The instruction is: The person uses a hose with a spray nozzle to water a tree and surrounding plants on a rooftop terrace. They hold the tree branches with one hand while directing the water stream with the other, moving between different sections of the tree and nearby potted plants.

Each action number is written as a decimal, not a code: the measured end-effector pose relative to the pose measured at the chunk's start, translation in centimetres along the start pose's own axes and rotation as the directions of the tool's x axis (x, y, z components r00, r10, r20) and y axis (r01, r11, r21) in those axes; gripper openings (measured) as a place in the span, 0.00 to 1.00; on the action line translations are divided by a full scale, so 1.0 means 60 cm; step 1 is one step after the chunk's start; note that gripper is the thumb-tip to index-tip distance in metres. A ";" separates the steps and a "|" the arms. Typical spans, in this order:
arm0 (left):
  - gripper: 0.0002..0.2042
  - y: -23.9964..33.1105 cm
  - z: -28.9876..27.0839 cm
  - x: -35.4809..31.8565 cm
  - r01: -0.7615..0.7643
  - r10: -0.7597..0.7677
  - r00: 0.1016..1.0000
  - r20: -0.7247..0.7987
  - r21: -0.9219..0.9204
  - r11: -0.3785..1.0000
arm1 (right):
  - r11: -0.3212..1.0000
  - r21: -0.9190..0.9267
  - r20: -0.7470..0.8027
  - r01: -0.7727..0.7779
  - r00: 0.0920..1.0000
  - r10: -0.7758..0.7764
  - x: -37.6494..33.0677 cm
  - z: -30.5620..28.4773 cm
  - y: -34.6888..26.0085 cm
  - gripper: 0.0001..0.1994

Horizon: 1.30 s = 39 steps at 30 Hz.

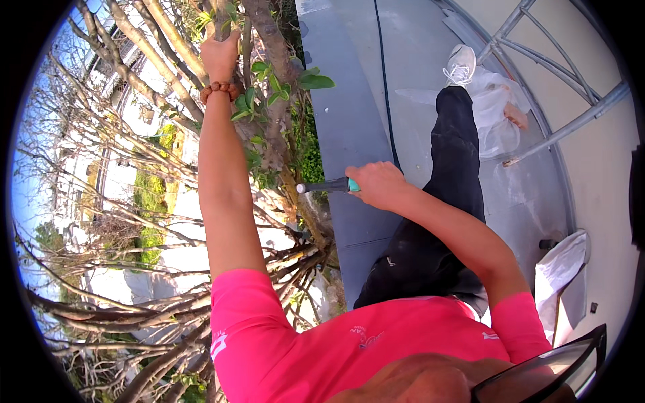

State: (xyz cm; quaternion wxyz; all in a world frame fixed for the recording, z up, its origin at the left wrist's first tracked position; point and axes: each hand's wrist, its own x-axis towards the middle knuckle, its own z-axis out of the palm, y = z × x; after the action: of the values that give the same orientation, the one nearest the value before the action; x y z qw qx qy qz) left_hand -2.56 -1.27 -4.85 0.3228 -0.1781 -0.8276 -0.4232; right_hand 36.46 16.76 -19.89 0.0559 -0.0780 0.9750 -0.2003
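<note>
My left arm stretches to the far left, with a brown bead bracelet [220, 92] on its wrist. My left hand [220, 57] is closed around a thin upright branch [222, 25] of a tree, beside a thicker limb [267, 30] with green leaves. In front of my body, my right hand [379, 184] is wrapped round a short dark tool with a teal part [329, 185]. Its pale, rounded tip points left towards the tree. Its exact kind is unclear. A dark hose or cord [383, 80] runs along the floor to behind this hand; I cannot tell whether it joins the tool.
A grey ledge [349, 114] separates the tree from the grey floor. My outstretched foot in a light shoe [461, 65] is beside clear plastic sheeting [494, 114] with a reddish brick-like piece [516, 116]. Metal bars [554, 50] stand at the right; a white bag [557, 269] lies lower right.
</note>
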 end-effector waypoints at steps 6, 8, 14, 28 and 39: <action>0.20 -0.031 0.006 0.021 -0.198 0.205 0.978 -0.043 0.135 0.971 | 0.997 0.068 -0.129 -0.039 0.990 0.048 0.027 -0.074 0.041 0.12; 0.24 -0.021 0.037 0.002 -0.158 0.161 0.982 -0.102 0.033 0.987 | 0.993 0.097 -0.141 -0.073 0.986 0.086 0.035 -0.089 0.076 0.13; 0.16 0.004 0.007 -0.007 0.182 -0.202 0.978 -0.052 -0.265 0.947 | 0.985 0.169 -0.051 0.033 0.998 -0.025 0.127 -0.097 0.183 0.13; 0.16 0.041 -0.047 -0.045 0.303 -0.304 0.952 0.034 -0.245 0.921 | 0.913 0.385 -0.128 0.134 0.988 -0.091 0.397 -0.196 0.487 0.13; 0.35 0.114 -0.183 -0.193 0.715 -0.814 0.565 -0.136 -0.411 0.565 | 0.949 0.315 -0.109 0.028 0.994 0.007 0.533 -0.497 0.487 0.14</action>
State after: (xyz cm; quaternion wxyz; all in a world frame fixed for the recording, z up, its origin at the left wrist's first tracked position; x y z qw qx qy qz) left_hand 13.95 -6.54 -4.02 0.1973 0.2242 -0.6815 -0.6681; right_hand -2.90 49.08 -6.81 0.0137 -0.0621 0.9314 -0.3583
